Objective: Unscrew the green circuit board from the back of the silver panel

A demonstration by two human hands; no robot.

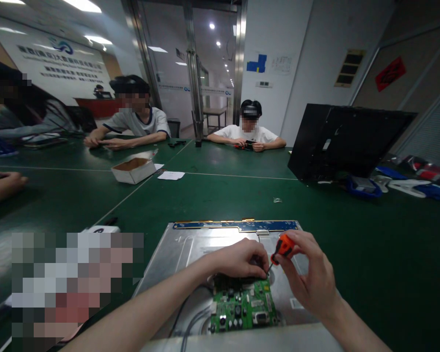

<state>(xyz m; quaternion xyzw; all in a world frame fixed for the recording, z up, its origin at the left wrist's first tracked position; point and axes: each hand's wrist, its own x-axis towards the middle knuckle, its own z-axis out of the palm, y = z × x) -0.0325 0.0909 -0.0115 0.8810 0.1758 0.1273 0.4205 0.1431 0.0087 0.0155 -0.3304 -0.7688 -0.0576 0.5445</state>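
Observation:
A green circuit board (242, 305) lies on the silver metal back of a display panel (190, 249), which has a blue circuit strip (220, 226) along its far edge. My right hand (311, 274) grips a short orange and black screwdriver (284, 246) between thumb and fingers. Its shaft slants down to the board's far right corner. Beside that tip, my left hand (242, 259) bends over the board's far edge with thumb and fingertips pinched together. Whatever may be between those fingertips is hidden. Dark cables (194, 315) run off to the left of the board.
A white open box (134, 168) and a paper sheet (171, 175) lie ahead on the green table (220, 190). To the right stands a black monitor (344, 142), near blue and white tools (410, 187). Several people sit around the table; one person's hand (5, 186) rests at left.

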